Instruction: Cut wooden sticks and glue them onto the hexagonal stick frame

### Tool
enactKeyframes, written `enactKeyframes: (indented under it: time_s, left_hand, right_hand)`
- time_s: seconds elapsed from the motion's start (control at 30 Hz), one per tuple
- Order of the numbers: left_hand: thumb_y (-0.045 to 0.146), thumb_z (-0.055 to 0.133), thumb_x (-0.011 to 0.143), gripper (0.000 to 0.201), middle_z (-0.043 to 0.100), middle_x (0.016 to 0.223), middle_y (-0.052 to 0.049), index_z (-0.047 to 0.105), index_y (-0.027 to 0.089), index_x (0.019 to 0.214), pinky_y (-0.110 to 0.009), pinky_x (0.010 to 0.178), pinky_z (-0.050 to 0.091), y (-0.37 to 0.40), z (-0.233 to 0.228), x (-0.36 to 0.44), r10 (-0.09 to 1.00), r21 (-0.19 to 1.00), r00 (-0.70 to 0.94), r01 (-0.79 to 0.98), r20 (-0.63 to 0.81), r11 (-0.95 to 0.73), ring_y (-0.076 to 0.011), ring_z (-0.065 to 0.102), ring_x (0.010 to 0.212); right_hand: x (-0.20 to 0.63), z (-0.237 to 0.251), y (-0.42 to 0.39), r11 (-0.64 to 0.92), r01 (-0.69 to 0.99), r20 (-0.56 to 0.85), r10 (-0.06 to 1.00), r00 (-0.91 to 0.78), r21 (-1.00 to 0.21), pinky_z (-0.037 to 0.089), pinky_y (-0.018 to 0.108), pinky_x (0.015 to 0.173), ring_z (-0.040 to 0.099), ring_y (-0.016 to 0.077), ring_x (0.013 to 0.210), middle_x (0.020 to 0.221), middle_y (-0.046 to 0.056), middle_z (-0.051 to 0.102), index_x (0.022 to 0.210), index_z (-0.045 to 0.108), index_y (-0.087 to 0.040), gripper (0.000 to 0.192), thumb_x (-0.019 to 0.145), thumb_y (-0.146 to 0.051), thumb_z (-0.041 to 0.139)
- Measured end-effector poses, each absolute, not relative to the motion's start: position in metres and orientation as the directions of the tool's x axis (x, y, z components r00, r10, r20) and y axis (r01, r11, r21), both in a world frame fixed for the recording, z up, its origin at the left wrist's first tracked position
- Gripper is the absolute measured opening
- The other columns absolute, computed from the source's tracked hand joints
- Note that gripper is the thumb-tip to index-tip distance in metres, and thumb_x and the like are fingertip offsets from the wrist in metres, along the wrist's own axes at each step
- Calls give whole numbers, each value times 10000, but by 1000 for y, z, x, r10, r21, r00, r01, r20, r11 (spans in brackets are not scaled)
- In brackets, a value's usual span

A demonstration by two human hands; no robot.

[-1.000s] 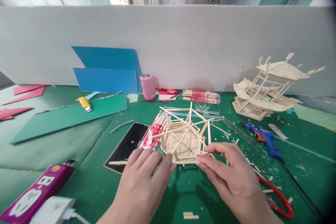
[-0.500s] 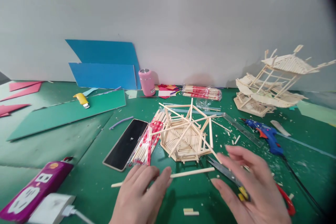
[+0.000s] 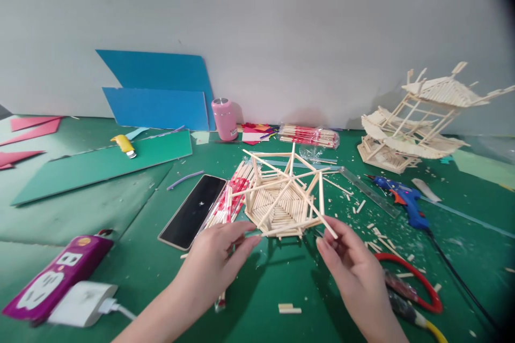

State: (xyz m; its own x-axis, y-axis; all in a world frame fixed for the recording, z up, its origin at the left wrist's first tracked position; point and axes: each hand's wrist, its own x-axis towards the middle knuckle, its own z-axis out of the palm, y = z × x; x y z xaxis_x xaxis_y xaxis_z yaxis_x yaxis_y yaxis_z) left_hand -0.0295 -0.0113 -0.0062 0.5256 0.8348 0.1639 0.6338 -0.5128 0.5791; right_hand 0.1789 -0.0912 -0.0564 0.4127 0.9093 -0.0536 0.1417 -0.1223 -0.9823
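A: Where is the pale hexagonal basket of wooden sticks (image 3: 281, 204) found?

B: It is set on the green table mat (image 3: 120, 257), with the black phone (image 3: 193, 211) lying to its left and the blue glue gun (image 3: 404, 204) well to its right.

A: How is it being handled?

B: A thin wooden stick (image 3: 281, 230) is laid along the basket's near edge. Its left end is pinched by the left hand (image 3: 219, 260), fingers drawn together. The basket's near right corner is met by the right hand (image 3: 354, 268), thumb and forefinger closed on a slanting stick there.

A: What lies near the right hand?

B: Red-handled pliers (image 3: 410, 284) are seen just right of it.
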Motion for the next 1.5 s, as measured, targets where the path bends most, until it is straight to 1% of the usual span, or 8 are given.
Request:
enactKeyframes:
  time_s: [0.13, 0.27, 0.4, 0.7, 0.83, 0.97, 1.3, 1.5]
  left_hand:
    - [322, 502, 830, 214, 598, 572, 8, 603, 156, 919, -198, 400, 401, -10, -3, -28, 852, 573, 511, 666, 115, -477, -117, 516, 443]
    - [327, 486, 833, 235, 588, 583, 16, 533, 155, 986, -197, 385, 367, -8, -1, -26, 851, 573, 517, 670, 94, -471, -106, 471, 408]
    - [303, 480, 836, 226, 594, 578, 23, 498, 162, 1012, -203, 404, 358, -4, 1, -24, 840, 558, 533, 670, 99, -491, -107, 460, 408]
    - [292, 467, 845, 220, 574, 560, 25, 536, 151, 1000, -212, 418, 345, 0, 7, -21, 811, 480, 569, 678, 139, -558, -114, 442, 426]
    - [293, 451, 850, 258, 593, 586, 3, 539, 134, 1034, -215, 423, 365, 3, 5, -21, 807, 477, 576, 676, 133, -561, -120, 461, 446]
    - [290, 460, 847, 256, 619, 610, -2, 530, 148, 1048, -213, 436, 384, 4, 4, -22, 798, 460, 585, 675, 142, -577, -120, 495, 463]
    - [281, 471, 842, 202, 620, 565, 3, 564, 159, 974, -235, 441, 410, 6, 7, -20, 725, 350, 628, 636, 285, -688, -143, 526, 474]
    - [281, 478, 850, 180, 619, 555, -3, 566, 149, 936, -256, 455, 424, 6, 7, -20, 706, 343, 637, 617, 310, -708, -165, 543, 497]
  right_hand:
    - [180, -56, -82, -157, 167, -71, 899, 432, -973, 442, 182, 707, 534, 114, 797, 904, -6, 572, 1075, 546, -270, 370, 762, -454, 614]
    - [185, -56, -76, -66, 221, 19, 931, 365, -973, 420, 186, 631, 495, 102, 716, 858, -12, 548, 1044, 563, -256, 313, 786, -431, 596]
    - [191, -58, -72, -16, 246, 55, 959, 279, -969, 393, 205, 622, 485, 103, 729, 912, -10, 532, 1073, 567, -280, 279, 813, -382, 584]
    - [198, -55, -66, 27, 217, 71, 978, 195, -976, 381, 223, 646, 493, 128, 820, 933, -4, 505, 1017, 605, -288, 210, 815, -343, 589]
    - [200, -51, -64, 18, 217, 57, 983, 172, -976, 379, 211, 616, 488, 120, 775, 868, -8, 506, 956, 626, -262, 166, 815, -338, 586]
    - [201, -49, -63, 8, 220, 45, 986, 162, -975, 387, 210, 598, 497, 124, 766, 865, -3, 517, 958, 630, -247, 181, 816, -346, 576]
    - [200, -44, -59, 28, 198, 63, 984, 170, -980, 434, 198, 557, 503, 108, 639, 764, -16, 500, 917, 655, -235, 172, 794, -339, 595]
    - [200, -44, -59, 33, 201, 66, 984, 164, -979, 430, 185, 547, 507, 101, 638, 768, -15, 516, 896, 661, -235, 154, 793, -331, 601]
